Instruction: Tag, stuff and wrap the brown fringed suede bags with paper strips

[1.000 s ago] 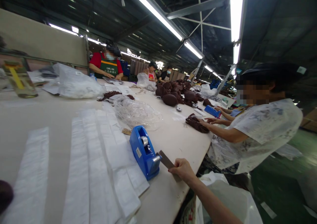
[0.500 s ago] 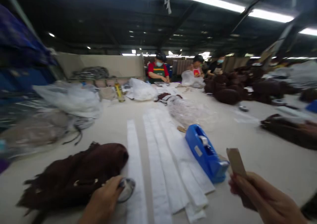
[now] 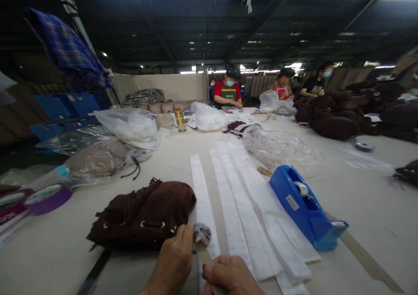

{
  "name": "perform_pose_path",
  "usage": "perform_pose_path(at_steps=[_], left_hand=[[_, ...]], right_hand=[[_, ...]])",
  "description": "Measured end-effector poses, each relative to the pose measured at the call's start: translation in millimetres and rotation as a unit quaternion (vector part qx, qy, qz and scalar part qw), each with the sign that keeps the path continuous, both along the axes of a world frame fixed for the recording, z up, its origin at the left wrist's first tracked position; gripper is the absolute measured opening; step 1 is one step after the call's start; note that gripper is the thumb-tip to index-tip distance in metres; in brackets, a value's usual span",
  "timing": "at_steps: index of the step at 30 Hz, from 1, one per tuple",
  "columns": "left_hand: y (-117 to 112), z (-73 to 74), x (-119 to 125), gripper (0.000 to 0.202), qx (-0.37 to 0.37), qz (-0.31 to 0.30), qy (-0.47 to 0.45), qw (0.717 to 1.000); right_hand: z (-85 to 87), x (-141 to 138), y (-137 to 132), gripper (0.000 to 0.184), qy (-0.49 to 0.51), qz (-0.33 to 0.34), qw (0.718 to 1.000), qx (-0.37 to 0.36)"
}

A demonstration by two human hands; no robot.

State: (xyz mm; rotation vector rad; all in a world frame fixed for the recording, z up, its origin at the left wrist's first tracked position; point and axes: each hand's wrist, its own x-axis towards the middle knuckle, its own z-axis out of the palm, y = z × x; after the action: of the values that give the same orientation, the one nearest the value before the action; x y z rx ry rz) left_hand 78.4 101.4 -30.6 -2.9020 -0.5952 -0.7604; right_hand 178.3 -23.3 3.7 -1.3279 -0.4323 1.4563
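Observation:
My left hand (image 3: 172, 265) pinches a small round grey-white piece (image 3: 202, 234) at the near edge of the table, right beside a dark brown drawstring pouch (image 3: 143, 216). Close against it, my right hand (image 3: 231, 275) is closed on a narrow tan strip (image 3: 205, 256) that reaches up to the round piece. A blue tape dispenser (image 3: 305, 208) stands to the right, with a strip of tan tape (image 3: 369, 260) running from it toward the table edge. Long white strips (image 3: 231, 208) lie side by side between the pouch and the dispenser.
Crumpled clear plastic (image 3: 281, 149) lies behind the dispenser. Filled plastic bags (image 3: 127, 127) and a purple tape roll (image 3: 48, 197) sit at the left. Piles of brown pouches (image 3: 336, 121) fill the right. Three people (image 3: 228, 92) work at the table's far end.
The view swung left from the neighbouring worker to the table in front. My right hand carried the tan strip from beside the dispenser over to my left hand at the round piece.

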Motion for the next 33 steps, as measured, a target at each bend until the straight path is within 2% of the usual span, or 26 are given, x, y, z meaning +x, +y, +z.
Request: perform_pose_path(at_steps=[4, 11, 18, 23, 28, 30, 33], left_hand=[[-2.1, -1.5, 2.8, 0.038, 0.053, -0.001, -0.018, 0.998], [-3.4, -0.6, 0.9, 0.038, 0.056, 0.0, -0.017, 0.998], [-3.7, 1.3, 2.0, 0.037, 0.069, 0.003, -0.017, 0.997], [-5.6, 2.8, 3.0, 0.04, 0.076, -0.007, -0.021, 0.997], [-4.8, -2.0, 0.7, 0.035, 0.054, -0.019, -0.024, 0.998], [-4.0, -4.4, -0.5, 0.034, 0.06, -0.02, -0.028, 0.998], [-3.1, -7.0, -1.4, 0.037, 0.08, -0.017, -0.032, 0.996]], right_hand=[[10.6, -4.0, 6.8, 0.025, -0.011, -0.013, 0.999, -0.036], [2.6, -6.1, 2.5, 0.021, -0.016, -0.009, 1.0, 0.008], [4.3, -8.9, 5.3, 0.022, 0.011, -0.036, 0.998, -0.049], [-3.4, -12.8, 17.1, 0.025, 0.028, -0.038, 0.999, -0.019], [-14.4, -12.5, 30.9, 0.032, 0.043, -0.112, 0.992, -0.044], [-19.9, -11.8, 25.5, 0.038, 0.075, -0.098, 0.992, -0.04], [-27.5, -12.2, 8.4, 0.043, 0.104, -0.061, 0.993, 0.012]])
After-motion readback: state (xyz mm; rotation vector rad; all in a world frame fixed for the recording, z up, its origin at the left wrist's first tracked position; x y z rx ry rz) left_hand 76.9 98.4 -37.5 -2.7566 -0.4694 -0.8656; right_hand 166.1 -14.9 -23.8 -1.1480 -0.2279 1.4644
